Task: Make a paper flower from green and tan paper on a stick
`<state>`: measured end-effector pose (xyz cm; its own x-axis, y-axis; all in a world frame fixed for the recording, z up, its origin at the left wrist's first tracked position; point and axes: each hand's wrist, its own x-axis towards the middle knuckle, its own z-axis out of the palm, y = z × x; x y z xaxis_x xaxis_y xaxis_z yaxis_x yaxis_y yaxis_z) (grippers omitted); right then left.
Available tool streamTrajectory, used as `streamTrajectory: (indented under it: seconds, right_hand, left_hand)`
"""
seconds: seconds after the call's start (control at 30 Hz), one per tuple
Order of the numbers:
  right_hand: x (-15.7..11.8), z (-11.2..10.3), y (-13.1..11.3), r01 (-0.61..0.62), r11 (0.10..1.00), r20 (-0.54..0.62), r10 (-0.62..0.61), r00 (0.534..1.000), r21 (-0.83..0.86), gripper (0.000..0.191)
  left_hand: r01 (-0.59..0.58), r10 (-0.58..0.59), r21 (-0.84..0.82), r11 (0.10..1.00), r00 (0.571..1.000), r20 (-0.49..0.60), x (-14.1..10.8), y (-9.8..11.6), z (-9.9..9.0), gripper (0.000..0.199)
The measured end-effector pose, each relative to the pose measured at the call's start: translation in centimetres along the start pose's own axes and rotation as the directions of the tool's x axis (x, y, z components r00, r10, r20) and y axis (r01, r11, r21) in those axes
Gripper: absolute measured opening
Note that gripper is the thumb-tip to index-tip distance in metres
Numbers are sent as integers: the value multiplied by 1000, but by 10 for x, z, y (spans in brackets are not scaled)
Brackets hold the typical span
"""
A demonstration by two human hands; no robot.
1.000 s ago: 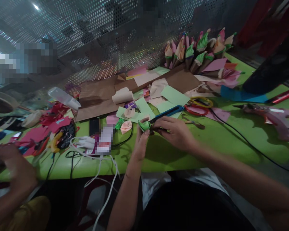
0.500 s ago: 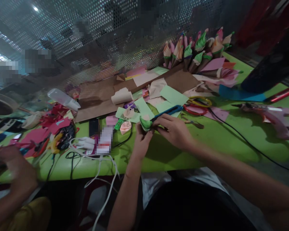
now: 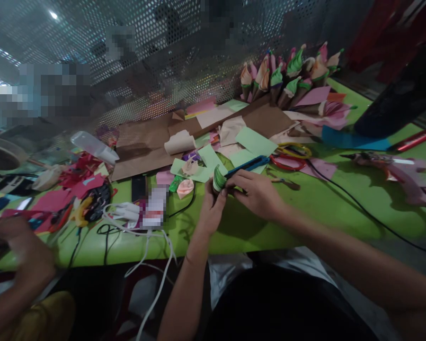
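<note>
My left hand (image 3: 213,206) is closed around the lower part of a small paper ice-cream cone (image 3: 219,179) with a twisted green and white top. The swirl points up, and fingers cover most of its base. From the other side, my right hand (image 3: 253,192) pinches the cone's edge with bent fingers. Just behind the right fingers lies a blue utility knife (image 3: 250,164) on pale green paper sheets (image 3: 257,141). A peach folded paper piece (image 3: 185,188) and a crumpled green one (image 3: 175,183) rest left of my hands.
Finished paper cones (image 3: 291,76) stand at the back right. Scissors (image 3: 289,156), a pink glue gun (image 3: 404,173) with its cord, and a dark bottle (image 3: 394,99) lie to the right. Brown paper (image 3: 138,142), a phone (image 3: 155,208) and white cables are leftward, beside another person's hand (image 3: 24,248).
The green-topped cone has tipped more upright between my hands, so more of its swirl shows. My left hand has shifted slightly to the right.
</note>
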<state>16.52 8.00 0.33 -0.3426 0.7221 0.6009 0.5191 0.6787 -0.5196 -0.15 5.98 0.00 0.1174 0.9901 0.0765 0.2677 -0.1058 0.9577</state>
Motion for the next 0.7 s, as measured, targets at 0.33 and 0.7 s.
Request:
streamTrajectory:
  seconds: [0.33,0.7]
  right_hand:
    - [-1,1,-3,3,999,-27,-2,1000,38,15]
    - [-1,3,-3,-64,998,8,64,998,0,14]
  left_hand:
    - [-54,56,66,996,998,-20,0,-11,1,46]
    - [-73,74,60,996,997,-15,1,-7,1,52]
